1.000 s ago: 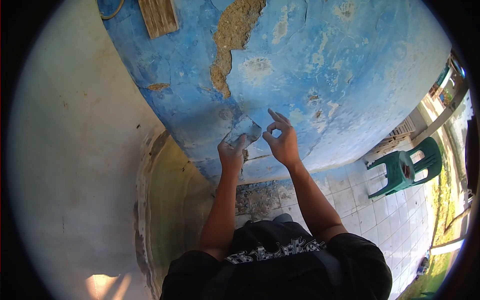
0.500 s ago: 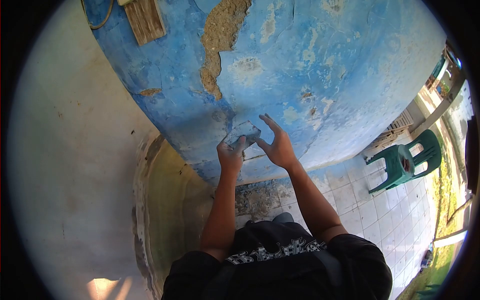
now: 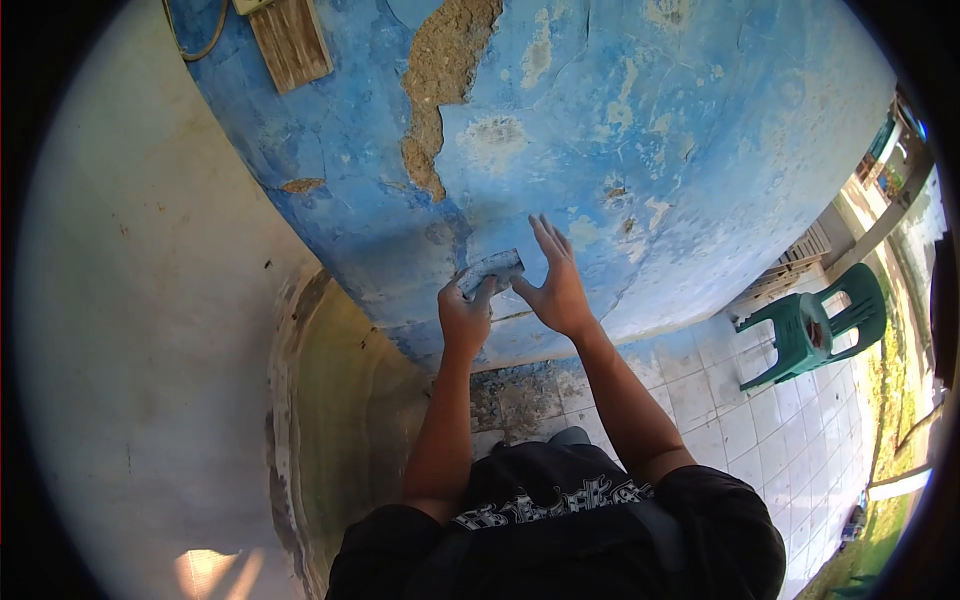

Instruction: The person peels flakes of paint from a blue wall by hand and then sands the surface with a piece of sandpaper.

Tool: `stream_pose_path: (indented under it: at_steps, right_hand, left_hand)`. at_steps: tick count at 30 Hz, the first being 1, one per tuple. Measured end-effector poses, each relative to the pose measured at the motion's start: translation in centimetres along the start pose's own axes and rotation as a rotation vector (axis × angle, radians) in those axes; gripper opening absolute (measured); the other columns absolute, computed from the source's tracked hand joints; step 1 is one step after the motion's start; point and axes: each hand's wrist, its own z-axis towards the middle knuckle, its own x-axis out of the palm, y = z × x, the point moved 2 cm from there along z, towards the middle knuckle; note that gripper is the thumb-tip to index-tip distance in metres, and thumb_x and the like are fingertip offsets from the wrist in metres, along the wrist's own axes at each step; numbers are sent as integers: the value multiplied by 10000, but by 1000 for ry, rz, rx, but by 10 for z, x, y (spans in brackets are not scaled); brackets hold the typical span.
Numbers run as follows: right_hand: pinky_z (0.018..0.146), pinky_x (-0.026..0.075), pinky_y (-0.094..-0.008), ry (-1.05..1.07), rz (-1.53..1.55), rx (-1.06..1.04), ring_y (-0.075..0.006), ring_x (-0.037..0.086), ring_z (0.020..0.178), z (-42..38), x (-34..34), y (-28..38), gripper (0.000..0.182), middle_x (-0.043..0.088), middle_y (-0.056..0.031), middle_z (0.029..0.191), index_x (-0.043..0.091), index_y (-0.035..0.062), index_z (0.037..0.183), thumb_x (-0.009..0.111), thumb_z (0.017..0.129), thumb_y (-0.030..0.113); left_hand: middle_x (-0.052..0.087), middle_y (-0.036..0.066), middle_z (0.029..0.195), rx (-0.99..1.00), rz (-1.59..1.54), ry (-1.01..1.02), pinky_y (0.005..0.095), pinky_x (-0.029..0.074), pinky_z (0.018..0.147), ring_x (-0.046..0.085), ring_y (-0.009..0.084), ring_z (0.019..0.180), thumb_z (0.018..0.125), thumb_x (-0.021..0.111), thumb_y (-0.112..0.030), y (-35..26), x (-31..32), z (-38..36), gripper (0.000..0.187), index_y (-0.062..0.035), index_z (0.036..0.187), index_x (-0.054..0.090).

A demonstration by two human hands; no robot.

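The left hand (image 3: 464, 318) grips a flat grey piece (image 3: 496, 268) at its left end, with the thumb laid across the near face. The piece sits between the two hands, in front of the blue wall (image 3: 700, 150), below a long patch of bare brown plaster (image 3: 426, 120); whether it touches the wall I cannot tell. The right hand (image 3: 562, 298) is loose and spread — fingers pointing up toward the wall, thumb reaching to the right end of the piece, though contact there is too small to make out. Under the forearms is the black shirt (image 3: 560, 550) with pale lettering. Off to the right, a green plastic chair (image 3: 800, 345) stands on white floor tiles (image 3: 735, 432) — well apart from the hands.
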Motion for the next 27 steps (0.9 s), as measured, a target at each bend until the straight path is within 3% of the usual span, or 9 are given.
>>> stream_pose_path:
  at_steps: [2, 4, 7, 10, 14, 16, 20, 23, 27]
  right_hand:
    - [1222, 431, -517, 65, 165, 15, -428, 537, 1477, 5, -3, -2, 860, 568, -324, 1559, 450, 36, 1657, 845, 896, 102]
    - [1084, 545, -440, 175, 441, 164, -322, 698, 1270, 12, -3, -7, 625, 717, -254, 1368, 583, -16, 1517, 817, 945, 76]
    - [941, 586, -377, 350, 580, 339, -209, 743, 1071, 24, -9, -21, 355, 787, -139, 1178, 689, -39, 1315, 785, 984, 46]
    - [891, 571, -335, 212, 993, 303, -157, 728, 1014, 36, -22, -21, 199, 787, -77, 1114, 732, -26, 1177, 775, 988, 19]
    - [957, 546, -328, 105, 1340, 198, -141, 711, 1061, 61, -48, -10, 276, 788, -89, 1178, 735, 2, 1282, 765, 1010, 40]
    - [1087, 482, -361, 67, 1534, 16, -170, 678, 1209, 74, -64, 10, 410, 758, -82, 1297, 670, 12, 1418, 764, 1024, 73]
    - [1203, 383, -397, 106, 1715, -212, -212, 619, 1339, 96, -92, 38, 539, 705, -80, 1410, 553, 25, 1552, 738, 1064, 159]
    - [1133, 452, -383, 34, 1589, -179, -201, 643, 1279, 114, -104, 34, 482, 703, -84, 1372, 569, 13, 1498, 727, 1081, 197]
    - [951, 570, -350, -70, 1252, -86, -171, 716, 1089, 161, -153, 35, 307, 759, -84, 1226, 663, -9, 1344, 689, 1106, 183]
  left_hand:
    - [755, 95, 851, 17, -51, -5, 361, 480, 597, 635, 136, 666, 1020, 774, -134, 5, 1, 4, 233, 54, 1158, 759]
    - [769, 103, 901, 40, -99, -3, 368, 510, 646, 663, 144, 727, 1016, 780, -136, 0, 3, 9, 237, 53, 1157, 759]
    - [781, 115, 1049, 66, -227, 94, 375, 544, 766, 686, 148, 876, 1006, 797, -137, -21, 9, 23, 272, 55, 1191, 741]
    - [770, 106, 1111, 87, -327, 107, 347, 549, 825, 679, 131, 956, 1011, 796, -132, -50, 19, 39, 301, 49, 1235, 708]
    - [744, 73, 1092, 157, -386, 161, 310, 546, 865, 670, 118, 1003, 1026, 790, -134, -116, 38, 57, 293, 18, 1237, 656]
    - [741, 70, 1119, 54, -731, 165, 312, 557, 877, 685, 128, 1019, 1021, 796, -127, -142, 59, 64, 340, -5, 1288, 626]
    - [748, 85, 1151, 127, -682, 170, 312, 572, 903, 707, 145, 1058, 1019, 799, -125, -178, 92, 83, 393, -20, 1342, 599]
    - [756, 82, 1161, 157, -740, 183, 315, 583, 912, 722, 157, 1086, 1027, 792, -136, -211, 112, 88, 369, -14, 1324, 611]
    - [760, 110, 1164, 263, -365, 287, 321, 592, 895, 730, 151, 1086, 1024, 796, -136, -234, 123, 117, 338, 13, 1279, 632]
